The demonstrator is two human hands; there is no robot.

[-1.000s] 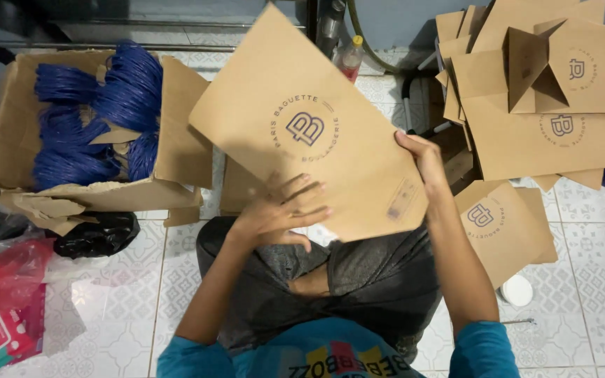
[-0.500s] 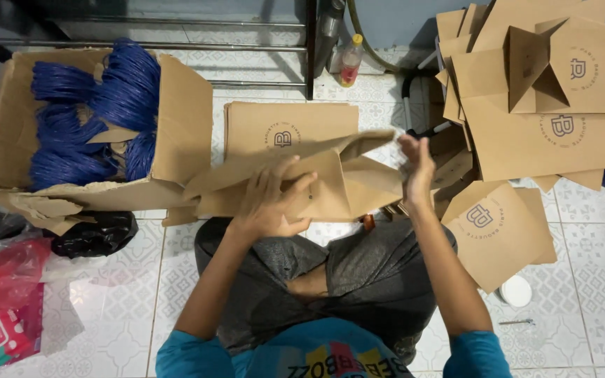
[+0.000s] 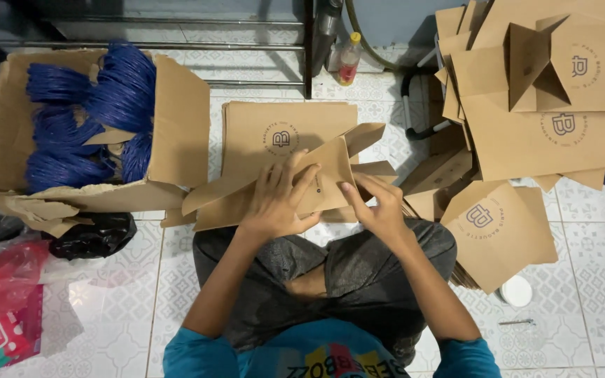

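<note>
You are pressing a brown paper bag (image 3: 274, 185) flat across your knees, just in front of your lap. Your left hand (image 3: 279, 199) is lying on it with the fingers spread wide and flat, holding it down. Your right hand (image 3: 379, 206) is pinching the bag's folded end, its fingers narrowed on the crease. A flap is sticking up at the bag's far right edge.

Just beyond it, a flat bag (image 3: 281, 129) is lying on the tiled floor (image 3: 596, 231), partly covered by the one you are working. To your left, an open cardboard box (image 3: 176, 126) is holding bundles of blue cord (image 3: 99, 112); its near flaps are sagging over a black plastic bag (image 3: 96, 238). To your right, a heap of finished bags (image 3: 547, 105) is running off the top and right edges. Bare floor is showing only in the near-right corner, around a small white lid (image 3: 516, 290). The red packaging (image 3: 1, 301) at lower left is cut off.
</note>
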